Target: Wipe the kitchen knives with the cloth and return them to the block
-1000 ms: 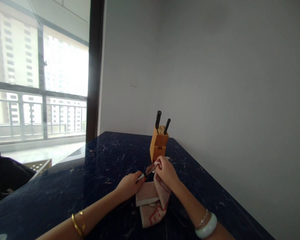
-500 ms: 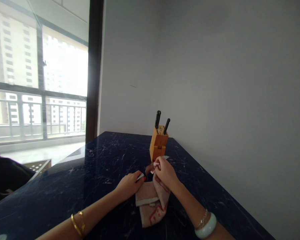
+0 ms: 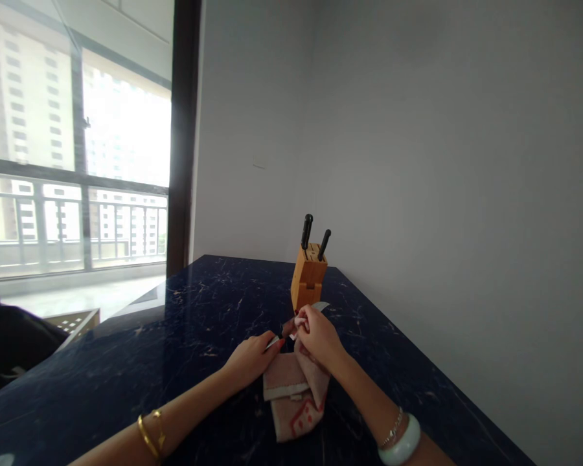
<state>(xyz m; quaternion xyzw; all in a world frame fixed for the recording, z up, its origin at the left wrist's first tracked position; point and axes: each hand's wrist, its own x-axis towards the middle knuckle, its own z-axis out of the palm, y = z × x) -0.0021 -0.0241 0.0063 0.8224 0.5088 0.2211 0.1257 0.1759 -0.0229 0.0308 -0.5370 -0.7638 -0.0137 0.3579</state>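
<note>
Above a dark-blue veined tabletop (image 3: 214, 294), the left hand (image 3: 249, 358) grasps a silver-bladed knife (image 3: 287, 329) by its handle (image 3: 273, 342). A pink, red-patterned cloth (image 3: 285, 373), before a tan wooden block (image 3: 306, 283), is pinched against the blade (image 3: 322, 306) by the right hand (image 3: 324, 336).

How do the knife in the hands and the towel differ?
Colour: the knife has a shiny metal blade, while the towel is pale pink with red markings.
Shape: the knife is slim and stiff; the towel is broad, soft and folded.
Hold: the left hand grips the knife's handle, while the right hand pinches the towel at the blade.
Shared: both are held, and they meet at the right hand.
</note>
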